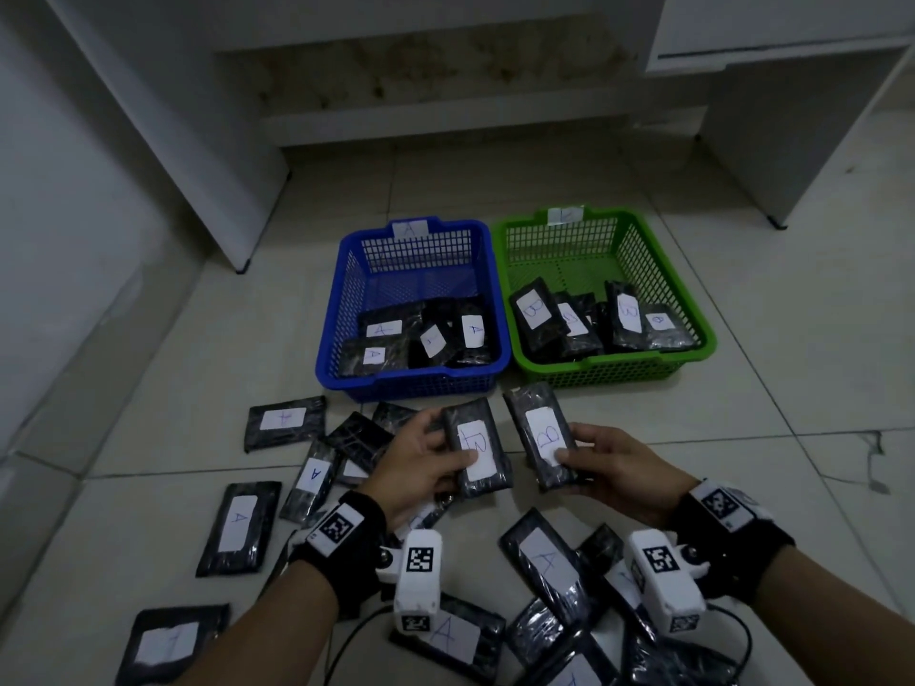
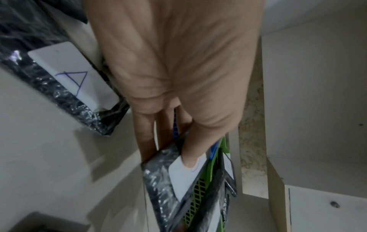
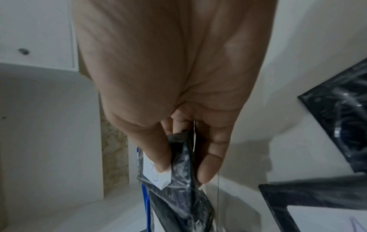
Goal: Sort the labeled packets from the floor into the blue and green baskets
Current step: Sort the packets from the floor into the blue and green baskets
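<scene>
My left hand (image 1: 426, 458) pinches a black packet labeled B (image 1: 478, 448), thumb on its white label, fingers beneath; the left wrist view shows that same packet (image 2: 164, 177). My right hand (image 1: 609, 462) grips a second black B packet (image 1: 542, 433), which the right wrist view shows as a packet (image 3: 178, 180) clamped between thumb and fingers. Both packets hover above the floor just in front of the baskets. The blue basket (image 1: 331, 309), tagged A, holds several A packets. Beside it, the green basket (image 1: 693, 309) holds several B packets.
Several black packets, mostly labeled A, lie scattered on the tiled floor, such as one packet (image 1: 240, 524) at the left and another packet (image 1: 544, 561) under my wrists. White cabinet legs (image 1: 242, 267) stand behind the baskets. A cable (image 1: 737, 631) trails near my right wrist.
</scene>
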